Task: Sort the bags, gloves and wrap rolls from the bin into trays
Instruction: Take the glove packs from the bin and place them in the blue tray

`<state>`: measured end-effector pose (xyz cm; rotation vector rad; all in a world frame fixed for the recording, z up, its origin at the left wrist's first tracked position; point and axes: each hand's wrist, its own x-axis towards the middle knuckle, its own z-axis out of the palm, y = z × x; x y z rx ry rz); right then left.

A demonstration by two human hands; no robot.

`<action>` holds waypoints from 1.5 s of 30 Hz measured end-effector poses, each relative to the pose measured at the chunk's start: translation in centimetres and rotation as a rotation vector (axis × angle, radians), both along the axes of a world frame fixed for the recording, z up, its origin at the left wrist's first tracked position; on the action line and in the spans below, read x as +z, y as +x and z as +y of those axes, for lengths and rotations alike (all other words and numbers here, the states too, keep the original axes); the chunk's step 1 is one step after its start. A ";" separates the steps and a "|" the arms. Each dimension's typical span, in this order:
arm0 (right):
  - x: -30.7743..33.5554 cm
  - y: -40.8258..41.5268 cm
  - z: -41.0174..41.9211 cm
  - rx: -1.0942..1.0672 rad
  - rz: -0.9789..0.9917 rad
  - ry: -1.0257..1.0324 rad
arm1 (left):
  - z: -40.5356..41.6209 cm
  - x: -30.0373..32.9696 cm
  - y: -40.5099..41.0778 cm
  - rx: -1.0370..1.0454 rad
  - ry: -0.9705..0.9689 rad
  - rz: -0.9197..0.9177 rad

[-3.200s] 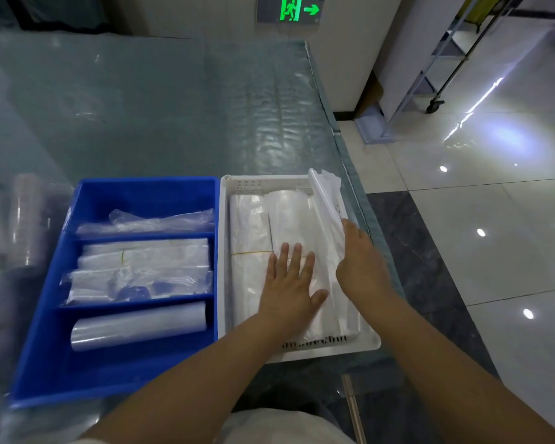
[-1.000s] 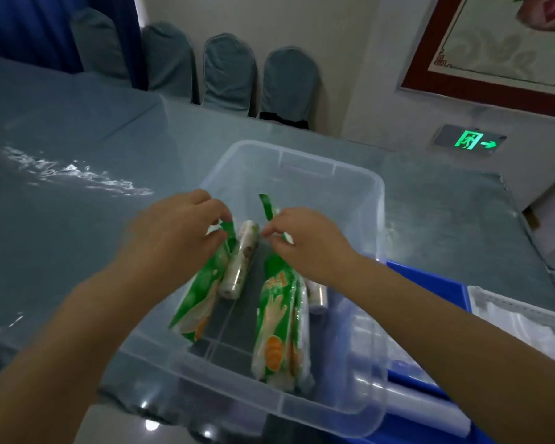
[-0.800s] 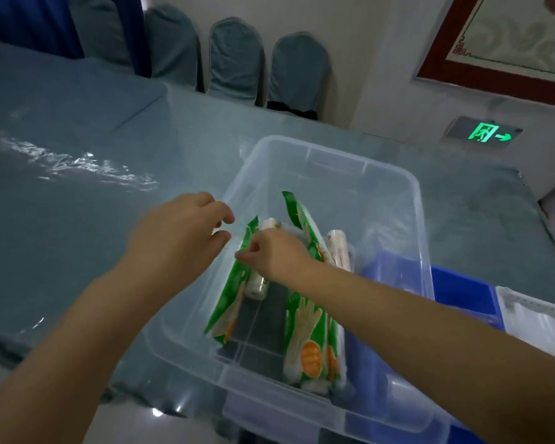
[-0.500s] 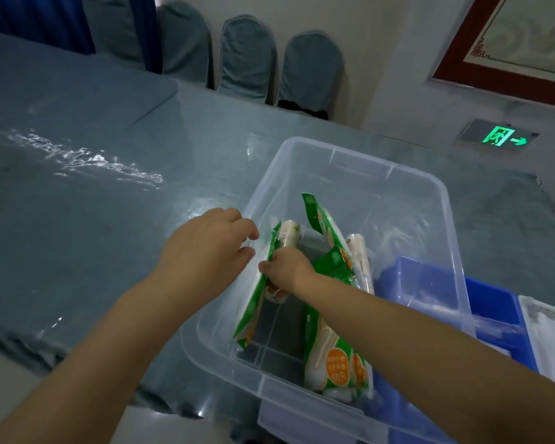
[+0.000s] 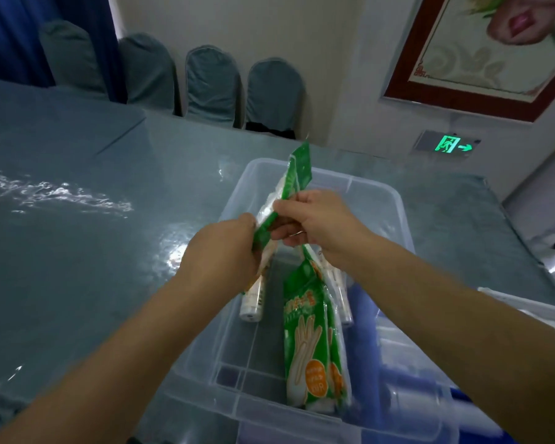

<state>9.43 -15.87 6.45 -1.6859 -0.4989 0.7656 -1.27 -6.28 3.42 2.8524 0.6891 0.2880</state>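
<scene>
Both hands pinching one green glove packet [image 5: 293, 190] above the clear bin [image 5: 394, 200]: left hand [image 5: 225, 251] low, right hand [image 5: 314, 219] mid-length; long axis steeply upright, tilting away.

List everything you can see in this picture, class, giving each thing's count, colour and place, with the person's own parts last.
Bin: one, clear plastic, on the table.
Glove packets: two, green; the lifted packet is above the bin, the second packet stands inside it.
Wrap rolls: at least two, whitish, inside the bin; left roll, right roll.
Blue tray: one, right of the bin.
Table: one, grey-blue.
Chairs: four, grey-blue covers, by the wall.
Exit sign: one, green.
Left hand and right hand: both holding the lifted packet.
</scene>
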 end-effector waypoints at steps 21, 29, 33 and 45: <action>-9.7 4.3 -4.4 0.402 -1.336 -1.133 | 1.7 -1.8 0.4 0.125 -0.041 -0.250; -1.7 2.5 -7.1 -0.275 -0.659 -0.124 | 2.5 -0.8 0.3 0.141 -0.527 -0.437; 2.6 3.1 -7.7 -0.496 -0.544 0.199 | 1.9 0.7 0.4 0.109 -0.717 -0.525; 7.2 4.7 -10.1 -0.652 -0.362 0.473 | -5.3 4.2 2.7 -0.079 -1.362 -0.504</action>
